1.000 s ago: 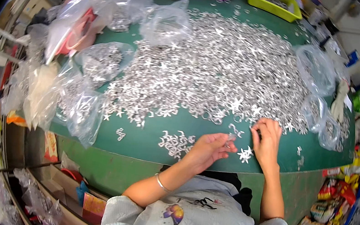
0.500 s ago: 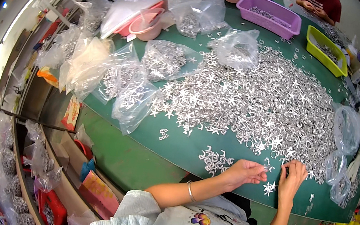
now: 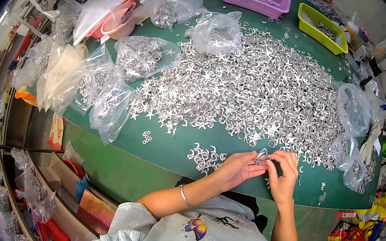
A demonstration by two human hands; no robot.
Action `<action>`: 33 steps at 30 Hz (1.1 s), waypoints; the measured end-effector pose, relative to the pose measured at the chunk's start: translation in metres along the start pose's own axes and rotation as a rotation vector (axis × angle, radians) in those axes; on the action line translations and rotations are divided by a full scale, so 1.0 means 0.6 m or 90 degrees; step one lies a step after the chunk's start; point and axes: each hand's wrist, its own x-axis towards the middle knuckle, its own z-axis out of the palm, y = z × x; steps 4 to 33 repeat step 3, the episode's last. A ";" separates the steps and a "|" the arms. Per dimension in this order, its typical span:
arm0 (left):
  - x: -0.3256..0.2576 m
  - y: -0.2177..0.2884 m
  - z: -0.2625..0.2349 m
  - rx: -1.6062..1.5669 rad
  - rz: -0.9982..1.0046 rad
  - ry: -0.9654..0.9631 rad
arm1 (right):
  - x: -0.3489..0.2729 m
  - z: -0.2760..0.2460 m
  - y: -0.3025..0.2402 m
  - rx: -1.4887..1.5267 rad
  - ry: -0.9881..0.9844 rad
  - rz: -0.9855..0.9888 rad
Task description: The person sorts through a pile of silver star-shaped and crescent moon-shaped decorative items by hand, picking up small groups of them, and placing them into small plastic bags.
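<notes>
My left hand [image 3: 239, 168] is palm up above the front of the green table, its closed fingers holding a small curved silver metal piece [image 3: 261, 156]. From the right, my right hand [image 3: 284, 176] meets it, thumb and fingers bent around the same piece; its exact shape is partly hidden by the fingers. Left of my hands lies a small heap of crescent-shaped silver pieces [image 3: 205, 159]. Beyond them spreads a large pile of silver star, crescent and ring-shaped pieces [image 3: 256, 95].
Clear plastic bags of pieces [image 3: 137, 58] crowd the table's left; more bags [image 3: 354, 108] lie at its right edge. At the back stand a purple basin [image 3: 254, 3] and a lime-green basin [image 3: 322, 27]. Drawers [image 3: 62, 176] are at the lower left. Another person's hands show at the far edge.
My hands were apart over the table's front edge; they are now together around the silver piece. The view has shifted, so the table's contents appear farther left and higher.
</notes>
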 end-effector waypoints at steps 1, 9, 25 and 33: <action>-0.002 0.005 0.000 -0.009 -0.015 -0.012 | -0.002 -0.001 0.003 0.024 0.016 0.031; -0.006 0.013 -0.002 0.005 -0.041 -0.021 | -0.012 0.000 0.013 0.079 0.046 0.092; -0.006 0.013 -0.002 0.005 -0.041 -0.021 | -0.012 0.000 0.013 0.079 0.046 0.092; -0.006 0.013 -0.002 0.005 -0.041 -0.021 | -0.012 0.000 0.013 0.079 0.046 0.092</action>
